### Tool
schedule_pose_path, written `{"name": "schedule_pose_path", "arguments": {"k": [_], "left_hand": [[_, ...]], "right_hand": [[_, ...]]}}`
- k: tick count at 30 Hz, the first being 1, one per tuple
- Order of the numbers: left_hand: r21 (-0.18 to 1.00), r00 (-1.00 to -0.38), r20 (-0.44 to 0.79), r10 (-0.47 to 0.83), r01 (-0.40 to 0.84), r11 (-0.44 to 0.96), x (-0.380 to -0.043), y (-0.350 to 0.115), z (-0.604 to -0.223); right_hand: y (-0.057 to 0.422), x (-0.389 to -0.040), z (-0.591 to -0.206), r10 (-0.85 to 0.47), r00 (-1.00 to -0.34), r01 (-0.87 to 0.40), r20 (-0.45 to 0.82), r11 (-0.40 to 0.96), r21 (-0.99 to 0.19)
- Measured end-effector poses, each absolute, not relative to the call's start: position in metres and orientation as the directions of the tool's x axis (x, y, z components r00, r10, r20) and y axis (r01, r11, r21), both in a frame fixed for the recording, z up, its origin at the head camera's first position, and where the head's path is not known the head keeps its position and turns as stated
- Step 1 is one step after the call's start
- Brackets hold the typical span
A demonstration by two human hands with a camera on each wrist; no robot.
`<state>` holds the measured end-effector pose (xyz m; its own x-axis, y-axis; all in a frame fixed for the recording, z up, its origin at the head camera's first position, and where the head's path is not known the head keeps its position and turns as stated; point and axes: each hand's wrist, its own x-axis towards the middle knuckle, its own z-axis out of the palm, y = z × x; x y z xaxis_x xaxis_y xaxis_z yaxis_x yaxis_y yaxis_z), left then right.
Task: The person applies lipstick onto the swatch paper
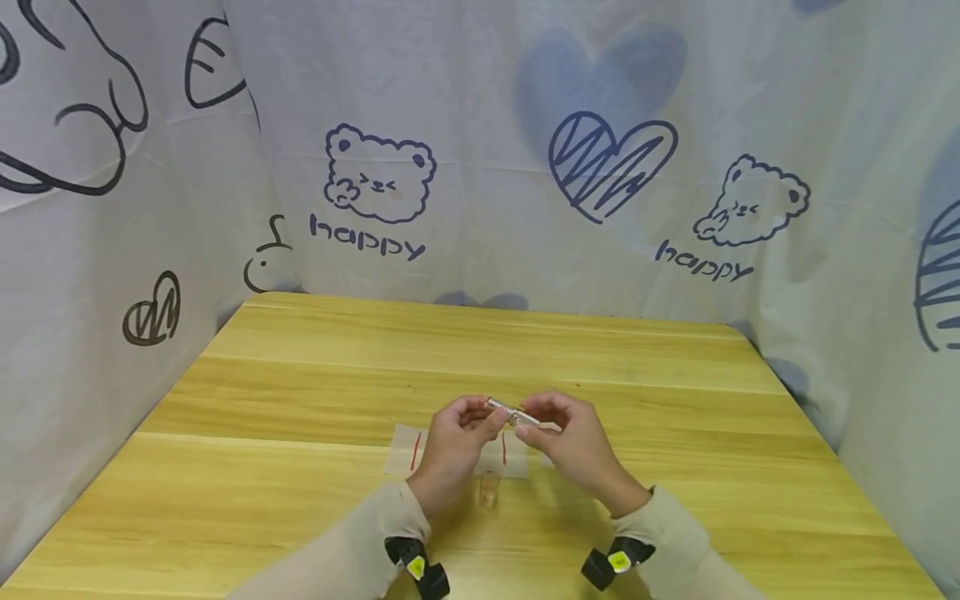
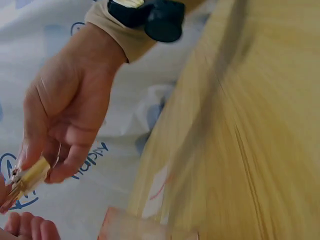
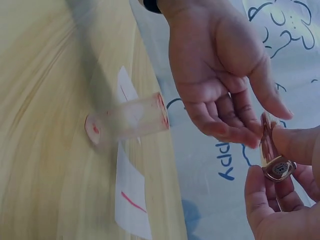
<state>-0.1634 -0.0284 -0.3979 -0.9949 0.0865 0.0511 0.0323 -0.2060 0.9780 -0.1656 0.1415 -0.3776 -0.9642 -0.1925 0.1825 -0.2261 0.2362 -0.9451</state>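
Both hands hold a shiny metallic lipstick tube (image 1: 512, 411) above the table, near the middle. My left hand (image 1: 453, 442) pinches its left part between thumb and fingers. A gold section (image 2: 35, 175) shows at the left fingertips in the left wrist view. My right hand (image 1: 581, 437) pinches the other end with thumb and fingertips. In the right wrist view, a gold end with an emblem (image 3: 280, 169) faces the camera among the left fingers. Below the hands, a clear cylindrical cover (image 3: 142, 117) with reddish smears stands on the table.
White paper (image 1: 405, 442) with red strokes lies under the hands, partly hidden by them. The wooden table (image 1: 262, 400) is bounded by white curtains (image 1: 465, 233) with printed bears and hearts at the back and sides. Camera straps sit on both wrists.
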Motion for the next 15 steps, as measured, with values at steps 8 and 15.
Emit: {"name": "schedule_pose_path", "arguments": {"k": [8,15], "left_hand": [[0.940,-0.945,0.068,0.321,0.169,0.297,-0.162,-0.050,-0.404],[0.742,-0.865,-0.006,0.502,0.333,0.582,-0.159,-0.060,-0.409]], "right_hand": [[0.156,-0.164,-0.380,-0.192,-0.962,-0.246,0.196,0.288,-0.925],[0.164,-0.161,-0.386,-0.141,-0.978,-0.191,0.151,0.337,-0.922]]}}
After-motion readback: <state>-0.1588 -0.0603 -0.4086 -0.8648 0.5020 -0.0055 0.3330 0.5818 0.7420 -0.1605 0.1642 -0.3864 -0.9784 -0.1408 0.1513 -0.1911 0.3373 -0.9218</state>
